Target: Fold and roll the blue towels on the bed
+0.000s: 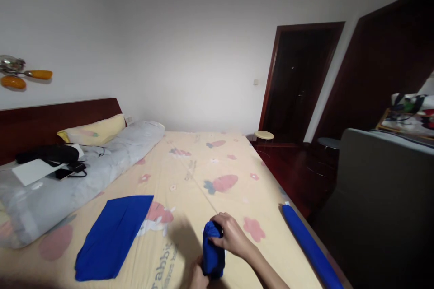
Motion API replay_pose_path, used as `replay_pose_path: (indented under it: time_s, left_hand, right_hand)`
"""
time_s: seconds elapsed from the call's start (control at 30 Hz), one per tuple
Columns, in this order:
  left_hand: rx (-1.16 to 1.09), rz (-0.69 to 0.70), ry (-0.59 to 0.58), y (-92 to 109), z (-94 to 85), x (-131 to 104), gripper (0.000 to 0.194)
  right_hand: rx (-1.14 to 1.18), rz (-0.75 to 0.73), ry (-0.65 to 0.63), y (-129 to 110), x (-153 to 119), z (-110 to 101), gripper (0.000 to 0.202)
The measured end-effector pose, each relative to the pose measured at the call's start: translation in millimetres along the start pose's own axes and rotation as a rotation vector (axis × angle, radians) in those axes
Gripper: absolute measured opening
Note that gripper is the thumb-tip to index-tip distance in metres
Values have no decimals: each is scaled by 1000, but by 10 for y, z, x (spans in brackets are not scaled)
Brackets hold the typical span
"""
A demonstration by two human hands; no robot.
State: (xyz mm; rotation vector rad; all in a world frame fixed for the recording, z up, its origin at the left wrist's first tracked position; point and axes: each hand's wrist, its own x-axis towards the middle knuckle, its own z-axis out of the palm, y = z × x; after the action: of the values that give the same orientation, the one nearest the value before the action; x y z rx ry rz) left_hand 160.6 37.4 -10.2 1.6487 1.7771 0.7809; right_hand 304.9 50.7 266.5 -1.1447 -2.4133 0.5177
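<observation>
A rolled-up blue cloth [213,259] stands out from the bed near the bottom middle, its coiled end facing up. My right hand [233,234] grips the upper right of the roll, thumb in front and fingers over the top. Low on its left side, my left hand [197,275] closes on the roll's lower edge; part of this hand is cut off by the frame. To the left, a folded blue cloth [113,237] lies flat on the patterned bedsheet [190,180]. A long blue roll [310,248] rests along the bed's right edge.
At left, a grey bedcover [64,198] carries a white flat object [35,171], a phone [63,173] and dark items, with a yellow pillow [96,130] behind. A grey chair back [379,198] stands right of the bed. Beyond are a round stool [263,135] and a dark doorway [301,86].
</observation>
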Motion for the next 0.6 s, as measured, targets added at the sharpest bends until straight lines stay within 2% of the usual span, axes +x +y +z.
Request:
replay_pose_path:
  time_s: [0.1, 0.23, 0.37, 0.47, 0.53, 0.6]
  left_hand:
    - [14, -57, -38, -67, -81, -38, 56]
    - [-84, -27, -138, -72, -178, -71, 68]
    - [-164, -27, -150, -119, -255, -165, 74]
    - [-163, -9, -131, -187, -328, -217, 68]
    - [-162, -1, -123, -212, -373, -225, 64]
    - [-158, 0, -112, -216, -404, -223, 61]
  right_hand:
    - [-58, -2, -5, 60, -27, -154, 34]
    - [-113, 27, -10, 297, 32, -571, 39]
    - [-193, 62, 21, 756, 156, -1156, 35]
    - [-294, 104, 75, 1146, 219, -1598, 31]
    - [-367, 144, 128, 1396, 215, -1821, 34]
    - [-454, 160, 187, 1628, 155, -1941, 40]
